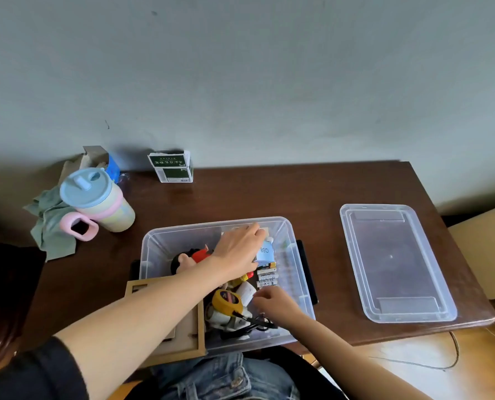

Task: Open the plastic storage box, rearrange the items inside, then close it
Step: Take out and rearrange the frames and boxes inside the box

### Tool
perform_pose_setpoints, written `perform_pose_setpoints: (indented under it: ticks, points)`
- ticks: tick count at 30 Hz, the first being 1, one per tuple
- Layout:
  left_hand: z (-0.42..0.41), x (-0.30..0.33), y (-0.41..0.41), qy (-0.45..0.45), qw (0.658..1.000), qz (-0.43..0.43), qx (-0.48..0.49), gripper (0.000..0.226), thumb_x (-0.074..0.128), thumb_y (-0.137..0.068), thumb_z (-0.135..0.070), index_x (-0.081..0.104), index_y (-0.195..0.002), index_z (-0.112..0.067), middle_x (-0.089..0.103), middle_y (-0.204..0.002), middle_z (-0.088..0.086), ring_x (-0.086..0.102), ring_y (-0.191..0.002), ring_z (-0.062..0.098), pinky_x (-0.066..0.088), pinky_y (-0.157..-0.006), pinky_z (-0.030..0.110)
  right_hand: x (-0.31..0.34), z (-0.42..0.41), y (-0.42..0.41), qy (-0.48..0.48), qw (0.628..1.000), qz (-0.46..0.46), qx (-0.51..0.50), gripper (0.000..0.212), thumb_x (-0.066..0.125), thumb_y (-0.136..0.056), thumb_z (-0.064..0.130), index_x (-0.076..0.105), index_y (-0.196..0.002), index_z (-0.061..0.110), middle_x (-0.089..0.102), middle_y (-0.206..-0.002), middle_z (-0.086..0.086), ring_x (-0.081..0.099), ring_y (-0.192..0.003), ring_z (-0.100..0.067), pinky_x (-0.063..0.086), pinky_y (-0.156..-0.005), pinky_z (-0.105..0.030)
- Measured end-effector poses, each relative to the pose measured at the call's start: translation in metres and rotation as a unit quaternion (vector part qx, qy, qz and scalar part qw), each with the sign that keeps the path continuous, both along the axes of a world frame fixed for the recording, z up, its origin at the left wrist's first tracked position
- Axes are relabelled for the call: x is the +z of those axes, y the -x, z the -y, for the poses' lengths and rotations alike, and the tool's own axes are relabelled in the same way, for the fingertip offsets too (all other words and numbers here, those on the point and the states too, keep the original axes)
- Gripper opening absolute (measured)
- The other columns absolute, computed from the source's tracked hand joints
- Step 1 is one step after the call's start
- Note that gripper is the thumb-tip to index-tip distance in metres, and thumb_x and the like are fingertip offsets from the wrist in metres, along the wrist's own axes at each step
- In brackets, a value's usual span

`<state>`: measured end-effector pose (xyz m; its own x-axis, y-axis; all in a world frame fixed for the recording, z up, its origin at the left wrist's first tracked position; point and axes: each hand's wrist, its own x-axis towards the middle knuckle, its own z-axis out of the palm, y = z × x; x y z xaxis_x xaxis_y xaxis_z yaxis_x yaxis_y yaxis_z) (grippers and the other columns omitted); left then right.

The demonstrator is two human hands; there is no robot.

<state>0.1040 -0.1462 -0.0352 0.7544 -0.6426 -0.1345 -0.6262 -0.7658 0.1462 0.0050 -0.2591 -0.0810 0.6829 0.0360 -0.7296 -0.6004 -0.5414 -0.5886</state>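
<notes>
Two arms down inside the open box (294, 255), left hand (237, 249) and right hand (275, 306) grips hidden.

Pale blue label (263, 251) inside the clear storage box (294, 255) reading "088" upside down, green-and-white carton (171, 166) by the wall with white characters — too small to read, print on small white packets (267, 279) — illegible

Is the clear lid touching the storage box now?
Apart. The head view shows bare table between the lid, lying flat at right, and the storage box.
</notes>
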Motion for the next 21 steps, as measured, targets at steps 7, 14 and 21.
perform_pose_setpoints:
  ticks: [7,14,21]
  points:
    - [-0.051,0.013,0.001,0.103,0.988,-0.082,0.085,0.052,0.072,-0.078,-0.039,0.040,-0.115,-0.022,0.054,-0.117,-0.005,0.054,-0.092,0.012,0.028,-0.050,0.014,-0.016,0.000,-0.024,0.051,0.993,-0.004,-0.111,0.019,0.044,-0.090,0.015,0.047,-0.108,0.021,0.059,-0.100,-0.001,0.063,-0.091,-0.023,0.051,-0.075,-0.038]
    - [-0.092,0.008,0.013,0.138,0.968,-0.127,0.168,0.061,0.076,-0.073,-0.032,0.043,-0.124,-0.023,0.049,-0.124,-0.007,0.055,-0.105,0.012,0.053,-0.070,0.026,-0.032,-0.013,-0.052,0.119,0.977,0.041,-0.170,0.023,0.063,-0.083,0.029,0.050,-0.073,0.012,0.060,-0.068,-0.005,0.055,-0.062,-0.022,0.040,-0.049,-0.027]
    - [-0.099,0.004,0.014,0.190,0.941,-0.174,0.219,0.060,0.078,-0.071,-0.032,0.046,-0.121,-0.026,0.049,-0.118,-0.009,0.054,-0.101,0.009,0.054,-0.074,0.027,-0.042,-0.024,-0.053,0.186,0.946,0.114,-0.239,0.013,0.056,-0.090,0.021,0.046,-0.082,0.016,0.053,-0.072,0.002,0.053,-0.073,-0.021,0.037,-0.059,-0.028]
